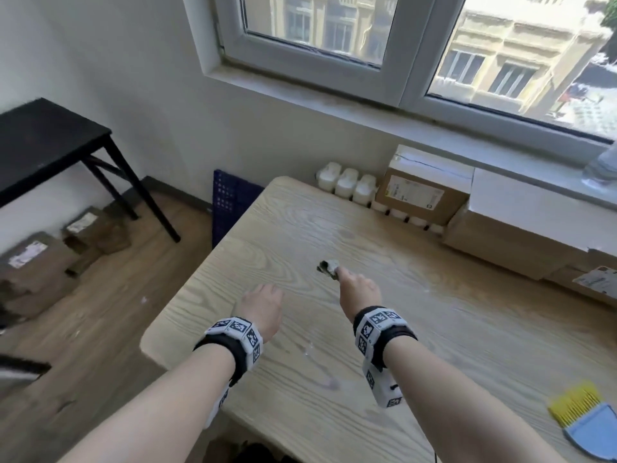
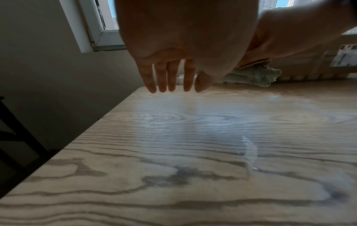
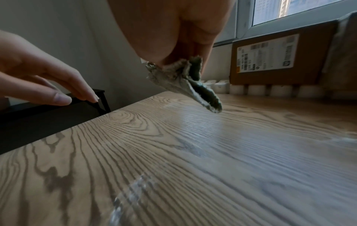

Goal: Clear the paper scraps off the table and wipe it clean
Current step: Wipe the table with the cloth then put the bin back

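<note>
My bench (image 1: pixel 434 329) is pale wood-grain, smooth, with a soft sheen and wet-looking streaks. The rag (image 3: pixel 185 82) pinched in my right hand (image 1: pixel 359 292) is rough, frayed grey-green cloth. The brush (image 1: pixel 587 419) looks like plastic: yellow bristles, matt blue body.

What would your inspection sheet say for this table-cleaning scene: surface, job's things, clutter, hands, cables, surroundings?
Surface: wooden table, wet streaks showing.
Job's things: grey-green cloth held above the table; paper scraps: nothing seen.
Clutter: yellow-bristled brush with blue dustpan at the right edge; cardboard box on white bottles.
Hands: right hand pinches the cloth; left hand open, fingers straight, holding nothing.
Cables: nothing seen.
Surroundings: window, black side table, boxes on the floor.
</note>
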Tool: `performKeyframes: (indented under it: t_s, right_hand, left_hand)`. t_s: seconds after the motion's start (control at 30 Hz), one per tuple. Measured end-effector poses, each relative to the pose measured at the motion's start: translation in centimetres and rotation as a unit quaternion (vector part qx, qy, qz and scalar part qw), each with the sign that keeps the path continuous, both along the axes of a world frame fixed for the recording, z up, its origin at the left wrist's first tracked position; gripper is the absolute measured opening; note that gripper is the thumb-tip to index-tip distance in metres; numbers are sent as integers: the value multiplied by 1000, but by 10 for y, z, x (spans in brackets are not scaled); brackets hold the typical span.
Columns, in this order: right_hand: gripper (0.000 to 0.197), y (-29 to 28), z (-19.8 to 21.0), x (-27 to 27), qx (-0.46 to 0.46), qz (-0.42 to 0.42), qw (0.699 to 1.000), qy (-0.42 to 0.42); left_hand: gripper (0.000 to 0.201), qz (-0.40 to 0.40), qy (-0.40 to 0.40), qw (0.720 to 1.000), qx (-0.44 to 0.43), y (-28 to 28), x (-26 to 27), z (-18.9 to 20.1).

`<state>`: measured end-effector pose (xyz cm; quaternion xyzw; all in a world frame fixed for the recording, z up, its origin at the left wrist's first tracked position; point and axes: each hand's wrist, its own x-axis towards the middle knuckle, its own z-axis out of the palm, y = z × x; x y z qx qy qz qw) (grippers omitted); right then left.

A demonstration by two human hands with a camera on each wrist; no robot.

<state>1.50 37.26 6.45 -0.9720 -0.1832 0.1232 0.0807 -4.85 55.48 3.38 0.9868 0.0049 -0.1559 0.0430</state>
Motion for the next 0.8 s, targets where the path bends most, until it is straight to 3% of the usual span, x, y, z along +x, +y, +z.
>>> performKeyframes:
  t_s: [0.23, 0.57, 0.7, 0.8]
  right_hand:
    - [43, 40, -20, 61, -19, -14, 1000, 19]
    - [32, 96, -51, 175, -28, -124, 992, 8]
    - [51, 100, -83, 196, -11, -125, 981, 147]
    - [66, 106, -100, 188, 48, -134, 975, 174]
  left_hand:
    - [33, -12, 7, 1000, -19, 35, 63, -16]
    - [39, -38, 10, 998, -57, 87, 158, -55]
    - [38, -48, 26, 997, -59, 105, 177, -69]
    - [32, -48, 24, 997, -59, 119, 185, -72]
